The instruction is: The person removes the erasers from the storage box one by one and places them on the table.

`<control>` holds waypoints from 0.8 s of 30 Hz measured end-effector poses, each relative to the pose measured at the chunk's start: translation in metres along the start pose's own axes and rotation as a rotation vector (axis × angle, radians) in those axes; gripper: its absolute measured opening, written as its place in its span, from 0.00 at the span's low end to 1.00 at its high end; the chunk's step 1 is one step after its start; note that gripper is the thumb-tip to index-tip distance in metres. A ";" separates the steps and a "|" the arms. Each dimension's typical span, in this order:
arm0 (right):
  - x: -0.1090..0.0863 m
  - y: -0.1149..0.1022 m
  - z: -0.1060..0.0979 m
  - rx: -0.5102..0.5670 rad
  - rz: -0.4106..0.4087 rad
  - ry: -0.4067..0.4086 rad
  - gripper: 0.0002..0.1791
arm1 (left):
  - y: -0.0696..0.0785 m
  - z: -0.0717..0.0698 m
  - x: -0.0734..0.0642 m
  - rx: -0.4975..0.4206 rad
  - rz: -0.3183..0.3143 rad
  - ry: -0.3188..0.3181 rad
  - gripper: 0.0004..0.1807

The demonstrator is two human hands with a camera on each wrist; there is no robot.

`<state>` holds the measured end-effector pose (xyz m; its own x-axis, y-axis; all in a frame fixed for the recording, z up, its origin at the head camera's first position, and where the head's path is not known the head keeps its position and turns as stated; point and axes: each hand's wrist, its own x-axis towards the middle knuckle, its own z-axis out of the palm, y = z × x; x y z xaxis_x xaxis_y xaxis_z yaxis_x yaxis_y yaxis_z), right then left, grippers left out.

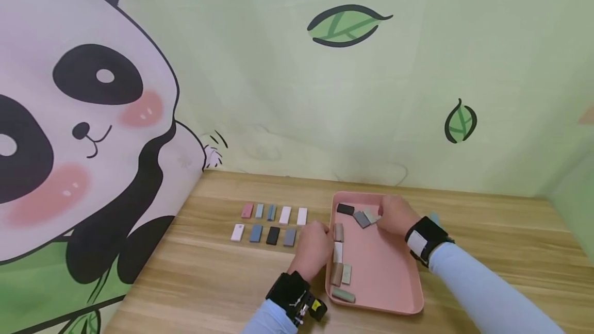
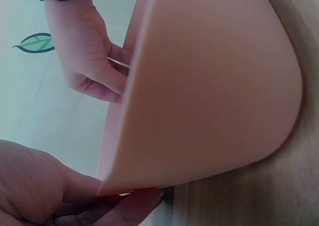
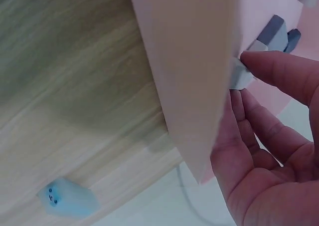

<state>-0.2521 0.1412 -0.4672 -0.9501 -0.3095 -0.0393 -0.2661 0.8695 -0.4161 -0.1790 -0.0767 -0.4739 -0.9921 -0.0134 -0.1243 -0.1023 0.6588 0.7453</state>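
A pink tray (image 1: 378,272) lies on the wooden table, its rim pinched at the left side by my left hand (image 1: 314,249). In the left wrist view the thumb and fingers of that hand (image 2: 60,191) meet at the tray's edge. Over the tray's far right part, my right hand (image 1: 396,215) pinches a small pale block (image 3: 240,75) between thumb and fingers. Beside it in the tray lie a pale block (image 1: 369,215), a grey-blue block (image 1: 361,219) and a black block (image 1: 345,209). Brown, white and green blocks, such as this green one (image 1: 343,294), line the tray's left wall.
Left of the tray, small blocks stand in two rows, among them a red block (image 1: 247,211) and a black block (image 1: 273,236). A light blue block with a printed face (image 3: 70,198) lies right of the tray. A cloth wall with a panda (image 1: 116,153) rises behind the table.
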 end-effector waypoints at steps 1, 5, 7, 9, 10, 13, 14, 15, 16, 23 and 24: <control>-0.001 0.001 -0.002 0.011 0.011 -0.001 0.07 | 0.000 0.001 0.000 -0.008 0.000 -0.004 0.14; -0.007 0.001 -0.014 0.059 0.051 -0.016 0.07 | 0.001 0.004 0.000 -0.017 -0.001 -0.013 0.14; -0.009 0.001 -0.021 0.084 0.059 -0.021 0.08 | 0.000 0.005 0.000 -0.015 0.000 -0.014 0.14; -0.010 0.003 -0.028 0.098 0.060 -0.012 0.08 | -0.001 0.005 0.000 -0.010 -0.002 -0.012 0.14; -0.010 0.004 -0.032 0.101 0.059 -0.003 0.07 | -0.001 0.005 0.000 -0.007 -0.001 -0.008 0.14; -0.011 0.011 -0.047 0.092 0.047 0.047 0.03 | -0.002 0.005 0.001 0.013 0.004 0.007 0.14; -0.012 0.014 -0.052 0.086 0.047 0.066 0.04 | -0.002 0.005 0.001 0.020 0.002 0.008 0.14; -0.014 0.017 -0.057 0.082 0.051 0.082 0.05 | -0.003 0.005 0.001 0.024 0.000 0.007 0.14; -0.016 0.022 -0.063 0.071 0.050 0.104 0.06 | -0.003 0.005 0.001 0.025 0.001 0.008 0.13; -0.039 0.058 -0.095 0.023 0.109 0.199 0.09 | 0.000 0.005 0.001 0.012 0.011 0.000 0.13; -0.043 0.063 -0.097 0.020 0.128 0.203 0.10 | 0.000 0.005 0.001 0.008 0.010 -0.002 0.13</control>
<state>-0.2440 0.2466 -0.4033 -0.9897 -0.1118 0.0896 -0.1399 0.8882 -0.4377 -0.1801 -0.0724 -0.4772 -0.9930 -0.0051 -0.1180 -0.0916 0.6648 0.7414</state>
